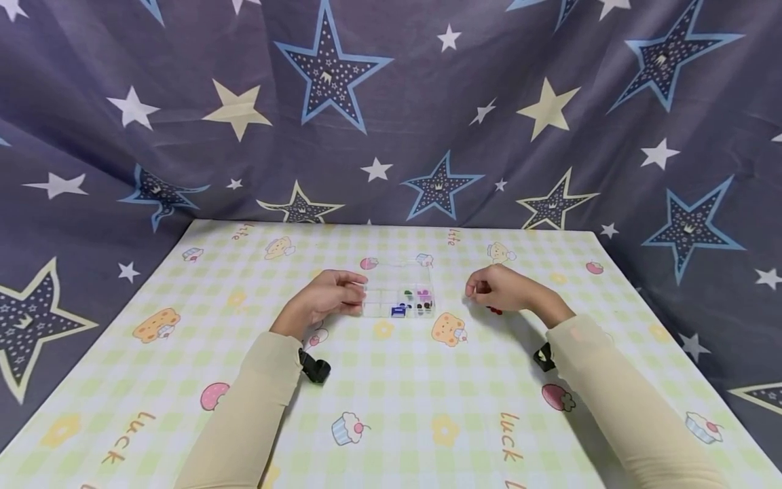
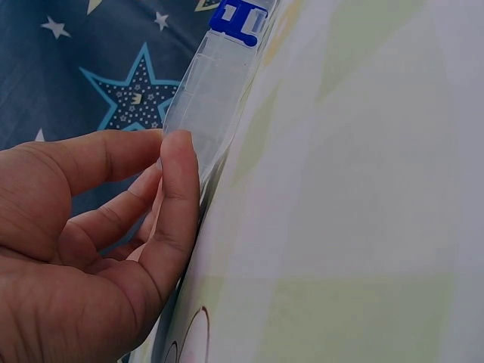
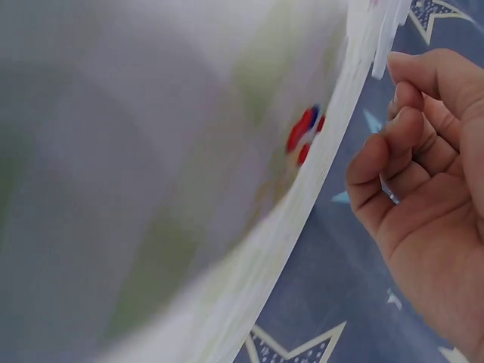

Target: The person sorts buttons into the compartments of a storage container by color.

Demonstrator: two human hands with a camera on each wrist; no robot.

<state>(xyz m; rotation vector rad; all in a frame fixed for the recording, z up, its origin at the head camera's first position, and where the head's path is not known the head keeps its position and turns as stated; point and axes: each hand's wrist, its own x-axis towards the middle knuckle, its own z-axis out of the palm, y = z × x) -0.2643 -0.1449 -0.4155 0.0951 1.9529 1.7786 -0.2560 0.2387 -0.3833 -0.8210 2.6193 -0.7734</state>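
A clear plastic compartment box [image 1: 379, 309] stands at the middle of the table with its transparent lid [image 1: 397, 274] raised at the back. Small green, pink, dark and blue pieces [image 1: 424, 296] lie in its right-hand compartments, and a blue latch [image 2: 238, 23] sits on its front. My left hand [image 1: 330, 295] pinches the box's left end between thumb and fingers. To the right of the box, my right hand [image 1: 502, 288] hovers with loosely bent fingers, and nothing shows between them. Small red pieces [image 1: 495, 310] lie on the table below it, with a blue one [image 3: 314, 116] among them.
A checked tablecloth [image 1: 391, 407] printed with cupcakes, bears and strawberries covers the table. Behind the table's far edge hangs a dark curtain [image 1: 391, 81] with stars. Each wrist wears a black strap mount [image 1: 315, 367].
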